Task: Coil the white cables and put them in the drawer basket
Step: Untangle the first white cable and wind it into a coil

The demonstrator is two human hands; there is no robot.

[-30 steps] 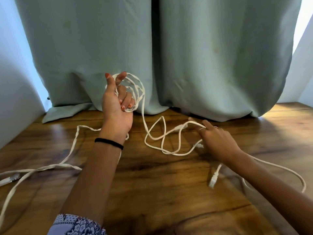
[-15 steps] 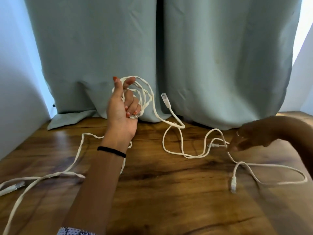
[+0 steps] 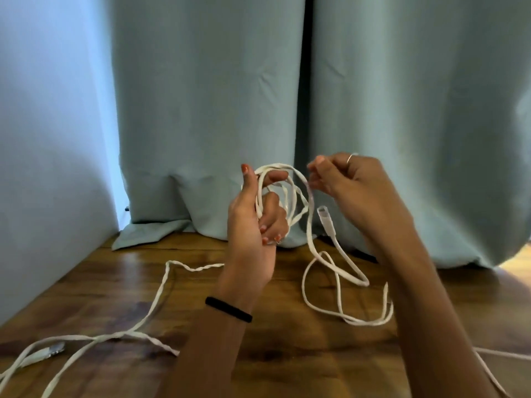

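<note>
Risen from low right of frame to the coil: right hand [image 3: 353, 185], fingertips pinching the white cable [image 3: 309, 225] beside it. Left hand [image 3: 255, 222], centre frame, curled around the loops. Could snag on the floor tangle [image 3: 339, 285] below, tugging loops loose. No drawer basket visible.

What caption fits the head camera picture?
Left hand holds coiled white cable; right hand pinches the next loop.

White cable [image 3: 161, 294]: I lose its runs off frame at 7 and 4 o'clock; connector [image 3: 53, 348] blurred.
</note>
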